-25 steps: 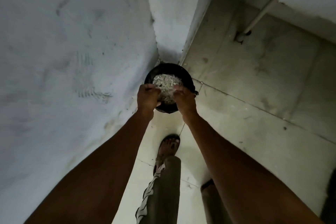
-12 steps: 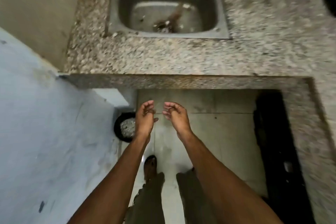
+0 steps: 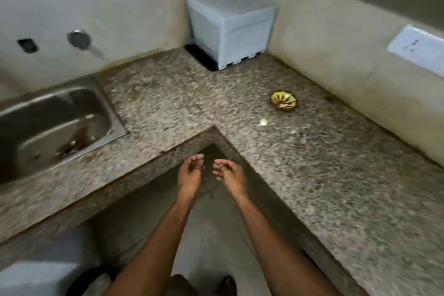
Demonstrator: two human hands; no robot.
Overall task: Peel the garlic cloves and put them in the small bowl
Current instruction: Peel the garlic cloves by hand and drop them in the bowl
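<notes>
A small yellow-green bowl with a brown rim sits on the speckled granite counter at the right; pale pieces lie inside it. A whitish garlic clove lies on the counter just in front of the bowl, with a smaller pale scrap to its right. My left hand and my right hand hover side by side over the inner corner of the counter, fingers loosely curled, nothing visible in either. Both hands are well short of the clove and the bowl.
A steel sink is set in the counter at the left, below a wall tap. A white box stands in the back corner. A dark bin shows on the floor at the bottom left. Walls close off the counter behind and to the right.
The view has swung up from the floor bin of peelings to the counter. My hands have left the bin and now hover loosely curled before the counter corner.
</notes>
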